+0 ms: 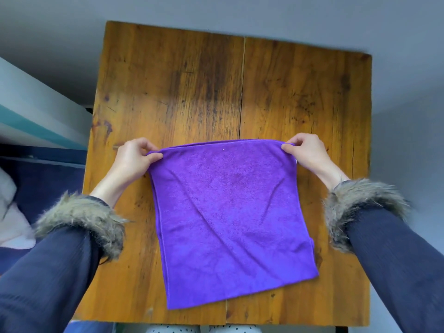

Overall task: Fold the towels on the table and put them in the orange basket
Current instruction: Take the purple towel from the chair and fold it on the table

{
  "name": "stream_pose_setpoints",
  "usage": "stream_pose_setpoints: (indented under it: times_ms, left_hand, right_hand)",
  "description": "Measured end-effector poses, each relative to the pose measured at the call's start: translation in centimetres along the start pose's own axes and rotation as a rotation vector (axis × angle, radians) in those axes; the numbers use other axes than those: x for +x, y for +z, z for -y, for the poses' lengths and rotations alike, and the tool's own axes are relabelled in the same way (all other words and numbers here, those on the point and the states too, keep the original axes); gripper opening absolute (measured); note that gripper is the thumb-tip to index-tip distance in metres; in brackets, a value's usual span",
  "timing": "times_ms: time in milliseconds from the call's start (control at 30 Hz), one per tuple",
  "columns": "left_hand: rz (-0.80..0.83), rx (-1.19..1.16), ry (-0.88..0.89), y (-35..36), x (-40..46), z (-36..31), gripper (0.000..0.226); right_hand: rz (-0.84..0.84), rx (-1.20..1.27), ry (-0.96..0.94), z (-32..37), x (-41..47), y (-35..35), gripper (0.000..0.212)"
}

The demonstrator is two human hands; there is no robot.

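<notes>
While your left hand (134, 157) and right hand (306, 152) each pinch a far corner, the purple towel (228, 222) lies doubled on the worn wooden table (192, 80), long axis running away from you, grey floor (408, 32) around.

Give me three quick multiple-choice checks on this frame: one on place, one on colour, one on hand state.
1. Where does the towel lie?
A. on the wooden table
B. in a basket
C. on the floor

2. What colour is the towel?
A. orange
B. purple
C. white

3. What are the hands doing?
A. both resting flat
B. only one touches the towel
C. each pinches a far corner

Key: 1 A, it is spread on the boards; 2 B, plainly purple; 3 C, the left hand and the right hand each pinch one far corner.
</notes>
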State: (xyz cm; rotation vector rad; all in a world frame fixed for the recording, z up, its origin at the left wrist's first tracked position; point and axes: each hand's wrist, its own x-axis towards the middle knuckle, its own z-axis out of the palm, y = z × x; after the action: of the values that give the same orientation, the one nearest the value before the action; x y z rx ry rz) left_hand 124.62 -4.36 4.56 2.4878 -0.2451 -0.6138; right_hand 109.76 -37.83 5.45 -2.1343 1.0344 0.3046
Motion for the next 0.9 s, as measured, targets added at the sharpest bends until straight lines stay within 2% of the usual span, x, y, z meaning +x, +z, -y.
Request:
stream_pose_setpoints:
  times_ms: [167, 500, 600, 700, 900]
  left_hand:
    - [0.128, -0.157, -0.025, -2.8, -1.9, -0.6, 0.007]
    - [0.167, -0.438, 0.074, -10.9, -6.1, -4.2, 0.004]
    - [0.127, -0.551, 0.121, -13.3, -7.4, -5.8, 0.005]
    - [0.066, -0.622, 0.155, -15.9, -8.6, -7.3, 0.008]
    - [-0.067, -0.710, 0.256, -20.7, -11.2, -10.6, 0.008]
  right_hand:
    - [-0.073, -0.030, 0.006, 0.2, -2.9, -2.3, 0.016]
    - [-0.248, 0.155, -0.097, 3.1, -11.6, -9.6, 0.011]
    - [-0.307, 0.207, -0.163, 5.2, -13.6, -12.2, 0.017]
    - [-0.332, 0.261, -0.250, 7.4, -15.5, -14.7, 0.010]
    - [-0.331, 0.590, -0.398, 10.8, -18.5, -18.9, 0.012]
